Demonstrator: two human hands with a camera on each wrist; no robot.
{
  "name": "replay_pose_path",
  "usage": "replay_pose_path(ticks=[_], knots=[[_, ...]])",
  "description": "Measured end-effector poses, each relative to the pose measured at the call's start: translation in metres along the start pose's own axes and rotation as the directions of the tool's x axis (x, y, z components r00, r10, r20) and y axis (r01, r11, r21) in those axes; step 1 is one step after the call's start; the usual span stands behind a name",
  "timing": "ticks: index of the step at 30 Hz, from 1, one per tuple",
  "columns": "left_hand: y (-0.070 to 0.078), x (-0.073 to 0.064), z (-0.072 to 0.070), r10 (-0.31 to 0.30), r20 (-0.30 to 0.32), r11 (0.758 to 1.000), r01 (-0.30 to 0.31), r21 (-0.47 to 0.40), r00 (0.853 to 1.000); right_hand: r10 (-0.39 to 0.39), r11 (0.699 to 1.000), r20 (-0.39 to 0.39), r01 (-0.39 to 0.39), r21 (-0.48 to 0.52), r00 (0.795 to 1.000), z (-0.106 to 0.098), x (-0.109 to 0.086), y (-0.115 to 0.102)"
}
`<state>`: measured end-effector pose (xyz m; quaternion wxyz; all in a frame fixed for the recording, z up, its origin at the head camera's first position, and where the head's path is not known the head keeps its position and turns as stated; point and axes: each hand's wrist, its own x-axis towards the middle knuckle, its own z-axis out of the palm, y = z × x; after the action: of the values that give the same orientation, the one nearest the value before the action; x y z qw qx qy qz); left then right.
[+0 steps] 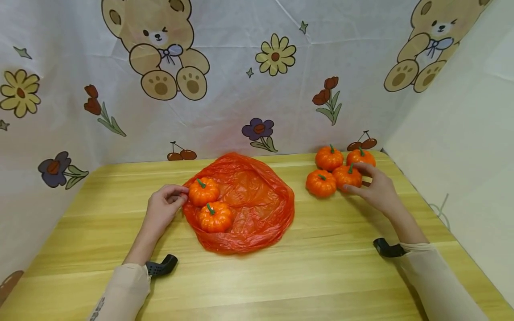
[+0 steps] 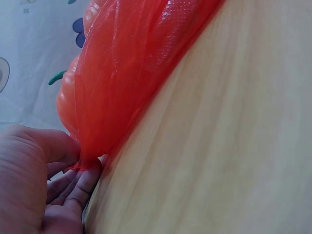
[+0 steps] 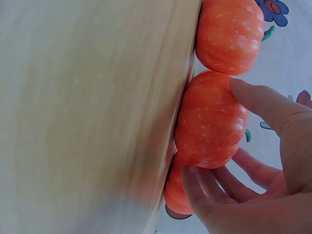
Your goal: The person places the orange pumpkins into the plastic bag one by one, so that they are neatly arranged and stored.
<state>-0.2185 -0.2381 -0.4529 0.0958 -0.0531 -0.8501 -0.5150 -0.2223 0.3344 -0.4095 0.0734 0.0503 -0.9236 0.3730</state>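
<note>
A thin red plastic bag (image 1: 257, 189) lies spread on the table with its mouth upward. Two small orange pumpkins with green stems, one farther back (image 1: 205, 194) and one nearer (image 1: 217, 218), sit in its left part. At the bag's left edge my left hand (image 1: 160, 205) pinches the plastic between thumb and fingers, clearly seen in the left wrist view. My right hand (image 1: 380, 191) holds another pumpkin (image 3: 209, 119), thumb on one side and fingertips on the other. Three more pumpkins crowd around that one: front left (image 1: 321, 184), back left (image 1: 329, 159) and back right (image 1: 361, 157).
The wooden table (image 1: 241, 285) ends at a white cloth (image 1: 225, 107) printed with bears and flowers. A pale wall (image 1: 462, 147) stands along the right side, with a thin cord (image 1: 443, 207) near the table's edge. Black wrist mounts (image 1: 162, 266) jut from both sleeves.
</note>
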Motion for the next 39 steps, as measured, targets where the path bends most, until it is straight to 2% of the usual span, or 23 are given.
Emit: replay_pose_path(ticks=[11,14,25,34,39], knots=[[0.0,0.002,0.001,0.009,0.006,1.0,-0.009,-0.004,1.0,0.022,1.0,0.062,-0.021,-0.017,0.998,0.001,0.0,0.004],[0.0,0.0,0.0,0.006,0.001,1.0,-0.006,0.002,1.0,0.031,0.999,0.059,-0.031,-0.016,0.998,0.002,0.0,0.004],[-0.001,-0.003,0.0,0.0,-0.004,1.0,0.0,0.007,1.0,0.023,0.999,-0.105,-0.027,-0.035,0.994,0.002,0.0,0.004],[-0.001,-0.001,0.0,0.014,-0.006,1.0,-0.014,0.004,1.0,-0.024,0.999,-0.154,0.019,-0.033,0.988,0.0,0.0,0.002],[-0.001,-0.001,0.0,0.028,-0.012,1.0,-0.028,0.009,1.0,-0.051,0.998,-0.188,0.045,-0.037,0.981,-0.001,-0.001,-0.008]])
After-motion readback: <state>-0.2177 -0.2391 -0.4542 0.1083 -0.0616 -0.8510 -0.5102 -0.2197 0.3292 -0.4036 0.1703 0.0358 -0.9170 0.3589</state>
